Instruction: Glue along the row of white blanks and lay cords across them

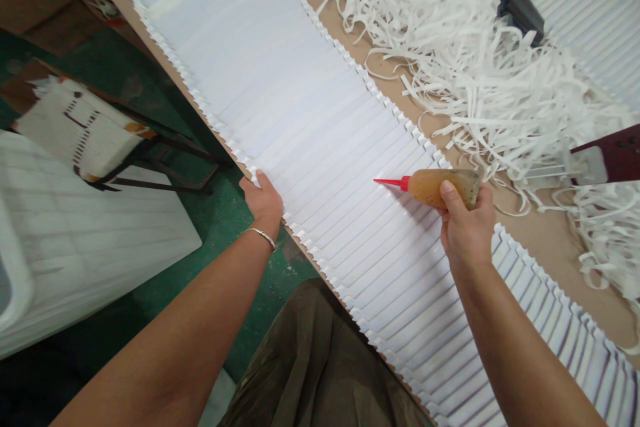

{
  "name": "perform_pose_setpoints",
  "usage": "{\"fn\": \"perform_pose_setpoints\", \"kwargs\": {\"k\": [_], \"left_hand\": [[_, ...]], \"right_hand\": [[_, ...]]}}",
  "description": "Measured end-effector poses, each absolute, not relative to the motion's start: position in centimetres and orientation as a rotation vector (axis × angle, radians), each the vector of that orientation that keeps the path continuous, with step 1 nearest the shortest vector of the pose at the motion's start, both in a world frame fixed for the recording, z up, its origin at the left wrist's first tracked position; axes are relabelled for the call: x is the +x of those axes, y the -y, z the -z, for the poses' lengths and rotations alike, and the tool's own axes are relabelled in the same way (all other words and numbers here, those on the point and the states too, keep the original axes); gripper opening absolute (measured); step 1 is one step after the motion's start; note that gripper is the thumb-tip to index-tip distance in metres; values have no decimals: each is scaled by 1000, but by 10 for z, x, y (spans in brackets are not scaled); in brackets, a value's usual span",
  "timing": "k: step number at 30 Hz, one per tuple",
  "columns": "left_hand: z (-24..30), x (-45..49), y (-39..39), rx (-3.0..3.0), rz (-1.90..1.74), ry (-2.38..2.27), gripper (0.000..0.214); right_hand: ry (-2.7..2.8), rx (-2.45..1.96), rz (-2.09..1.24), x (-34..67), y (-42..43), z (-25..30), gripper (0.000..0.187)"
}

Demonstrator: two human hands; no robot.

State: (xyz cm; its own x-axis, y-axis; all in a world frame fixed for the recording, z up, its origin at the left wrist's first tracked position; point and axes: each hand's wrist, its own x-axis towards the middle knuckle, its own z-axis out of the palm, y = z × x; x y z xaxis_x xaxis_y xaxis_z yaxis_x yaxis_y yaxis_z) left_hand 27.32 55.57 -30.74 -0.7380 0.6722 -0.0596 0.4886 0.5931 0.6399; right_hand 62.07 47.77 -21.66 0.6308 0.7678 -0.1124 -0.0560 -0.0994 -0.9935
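In my right hand (467, 223) is a glue bottle (425, 188) with an amber body and a thin red nozzle. My fingers wrap round its rear end, and the nozzle points left, over the overlapping white strips (320, 140). The strips lie side by side in a long band, their short folded ends jutting out along both edges. My left hand (264, 199) is closed at the band's near edge, gripping the end of a strip by the table's rim. Part of its fingers is hidden.
Beyond the band, a heap of loose narrow white strips (450, 47) covers the brown tabletop (520, 203). A black object (521, 10) and a dark red-handled tool (610, 157) lie on the heap. At left stand a padded stool (85, 127) and a large white tub (100, 227).
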Motion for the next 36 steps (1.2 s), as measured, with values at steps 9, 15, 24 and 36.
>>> {"fn": "perform_pose_setpoints", "kwargs": {"k": [9, 15, 24, 36], "left_hand": [[307, 275, -556, 936, -881, -2532, 17], [311, 273, -555, 952, -895, -2532, 17], [312, 272, -553, 959, -881, -2518, 18], [310, 272, -555, 960, -880, -2524, 20]], "right_hand": [[767, -1707, -724, 571, -429, 215, 72], [845, -1794, -779, 539, -408, 198, 70], [1087, -1764, -766, 508, -380, 203, 73], [1125, -1582, -280, 618, -447, 184, 79]]}}
